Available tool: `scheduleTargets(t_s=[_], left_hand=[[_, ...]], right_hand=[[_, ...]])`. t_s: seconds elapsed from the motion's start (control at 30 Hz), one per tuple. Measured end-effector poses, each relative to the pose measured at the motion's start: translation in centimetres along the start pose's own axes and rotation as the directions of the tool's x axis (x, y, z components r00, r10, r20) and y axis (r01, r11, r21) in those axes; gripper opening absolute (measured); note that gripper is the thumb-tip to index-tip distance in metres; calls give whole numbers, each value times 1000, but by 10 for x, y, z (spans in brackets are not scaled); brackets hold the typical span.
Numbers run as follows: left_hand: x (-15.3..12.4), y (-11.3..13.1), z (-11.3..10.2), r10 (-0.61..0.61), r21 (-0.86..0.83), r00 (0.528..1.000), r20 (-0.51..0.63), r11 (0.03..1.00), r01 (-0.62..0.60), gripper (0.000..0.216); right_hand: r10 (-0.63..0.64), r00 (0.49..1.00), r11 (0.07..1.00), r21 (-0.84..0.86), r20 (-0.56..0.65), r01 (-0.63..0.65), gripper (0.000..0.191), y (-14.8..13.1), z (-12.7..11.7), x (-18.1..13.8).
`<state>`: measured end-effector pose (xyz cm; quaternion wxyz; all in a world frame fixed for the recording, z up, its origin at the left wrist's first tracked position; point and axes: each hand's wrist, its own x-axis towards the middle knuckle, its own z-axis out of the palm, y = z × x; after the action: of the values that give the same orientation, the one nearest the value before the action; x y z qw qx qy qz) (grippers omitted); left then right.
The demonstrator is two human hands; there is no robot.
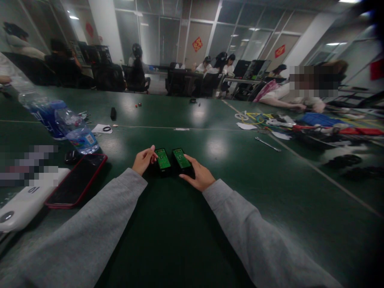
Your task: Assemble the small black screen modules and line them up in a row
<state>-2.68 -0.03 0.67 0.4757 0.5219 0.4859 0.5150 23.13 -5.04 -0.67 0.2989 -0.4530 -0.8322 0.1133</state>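
Two small black boxes with green circuit boards on top stand side by side on the dark green table (180, 240). My left hand (144, 160) has its fingers curled against the left side of the left box (163, 161). Around the near right side of the right box (181, 159) my right hand (198, 176) is wrapped, thumb along the box's edge. Both arms wear grey sleeves.
A dark phone in a red case (76, 180) and a white device (27, 200) lie at the left, with clear water bottles (75, 132) behind them. A wrench (267, 144), cables and papers (270, 120) lie at the right. People sit at desks far behind.
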Motion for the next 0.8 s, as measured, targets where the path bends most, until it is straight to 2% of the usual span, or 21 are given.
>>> scheduleTargets(t_s=[0.17, 0.27, 0.6, 0.8], left_hand=[[-3, 5, 2, 124, 137, 992, 28, 982, -127, 32], [-5, 6, 3, 157, 163, 985, 71, 972, -166, 26], [-1, -5, 0, 162, 201, 964, 212, 958, -205, 25], [0, -6, -1, 167, 225, 954, 248, 948, -225, 28]], right_hand=[[-46, 994, 997, 59, -100, 52, 54, -6, -5, 2], [-55, 996, 997, 53, -76, 59, 47, -8, -7, 2], [-101, 995, 994, 37, 24, 100, 58, -12, 0, 0], [-99, 995, 995, 2, 24, 99, 53, -11, 2, 0]])
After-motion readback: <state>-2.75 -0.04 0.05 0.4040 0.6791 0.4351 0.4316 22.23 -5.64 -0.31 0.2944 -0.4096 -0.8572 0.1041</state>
